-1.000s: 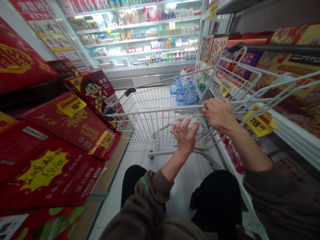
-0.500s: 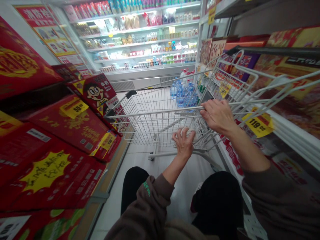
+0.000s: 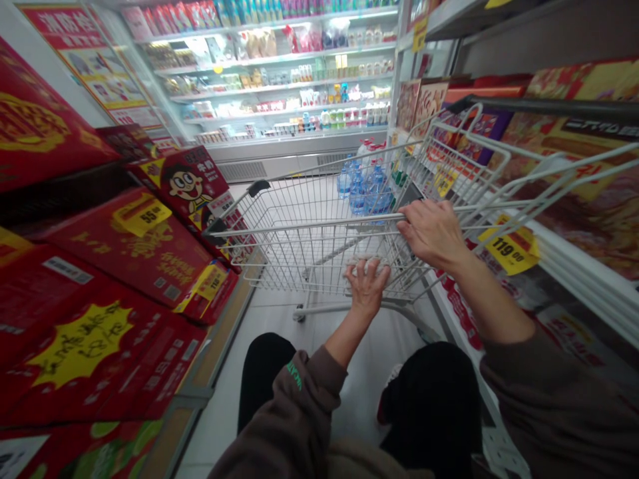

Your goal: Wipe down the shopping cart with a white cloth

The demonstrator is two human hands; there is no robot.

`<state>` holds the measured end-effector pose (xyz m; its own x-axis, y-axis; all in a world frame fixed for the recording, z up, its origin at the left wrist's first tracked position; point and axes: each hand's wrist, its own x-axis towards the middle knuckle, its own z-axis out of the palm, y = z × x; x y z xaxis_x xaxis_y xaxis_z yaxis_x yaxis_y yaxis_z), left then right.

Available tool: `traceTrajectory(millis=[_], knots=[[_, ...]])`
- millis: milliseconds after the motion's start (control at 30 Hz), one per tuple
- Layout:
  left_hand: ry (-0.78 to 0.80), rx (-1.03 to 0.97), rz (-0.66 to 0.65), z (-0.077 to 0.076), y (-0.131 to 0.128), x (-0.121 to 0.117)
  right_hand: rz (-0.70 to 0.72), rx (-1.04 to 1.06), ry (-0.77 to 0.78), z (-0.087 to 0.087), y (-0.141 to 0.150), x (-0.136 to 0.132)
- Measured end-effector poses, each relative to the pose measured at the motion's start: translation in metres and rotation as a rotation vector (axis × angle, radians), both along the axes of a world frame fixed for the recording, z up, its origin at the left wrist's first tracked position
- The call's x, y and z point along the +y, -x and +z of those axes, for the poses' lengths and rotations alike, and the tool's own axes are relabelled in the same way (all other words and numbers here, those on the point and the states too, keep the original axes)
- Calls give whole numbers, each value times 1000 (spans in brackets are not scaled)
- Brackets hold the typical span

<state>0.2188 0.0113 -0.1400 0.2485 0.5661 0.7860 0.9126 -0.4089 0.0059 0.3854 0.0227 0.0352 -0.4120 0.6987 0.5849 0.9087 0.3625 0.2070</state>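
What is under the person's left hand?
Around the left hand, edges of a pale cloth show against the shopping cart; the hand covers the rest.

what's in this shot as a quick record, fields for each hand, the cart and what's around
left hand: bent over a pale cloth, mostly hidden, at the near wire side of the cart
right hand: gripping the cart's near top rail
cart: pale wire basket with dark corner caps
left of cart: red boxes, one with a yellow 55.00 tag
right of cart: shelved boxes, yellow 119.00 tag
beyond cart: blue water bottles on the floor
back: lit fridge with stocked shelves
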Motion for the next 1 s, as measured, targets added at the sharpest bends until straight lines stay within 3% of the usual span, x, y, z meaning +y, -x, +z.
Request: traceTrajectory(millis=[67, 167, 333, 400, 500, 633, 733, 833, 1000], knots=[[91, 1, 7, 5, 1, -6, 5, 12, 2, 0, 0, 1], [137, -47, -1, 26, -5, -14, 11, 20, 2, 0, 1, 1], [-47, -129, -51, 61, -21, -12, -6, 8, 0, 0, 1, -2], [-117, -115, -55, 60, -25, -5, -9, 7, -2, 0, 1, -3], [-161, -40, -59, 38, -22, 5, -7, 8, -3, 0, 1, -2], [-40, -14, -45, 0, -9, 6, -2, 4, -3, -1, 1, 0], [6, 2, -44, -11, -1, 1, -1, 7, -4, -1, 2, 1], [53, -21, -36, -2, -1, -5, -3, 9, -3, -1, 3, 1], [60, -116, -41, 36, -13, -11, 1, 14, -1, -2, 2, 1]])
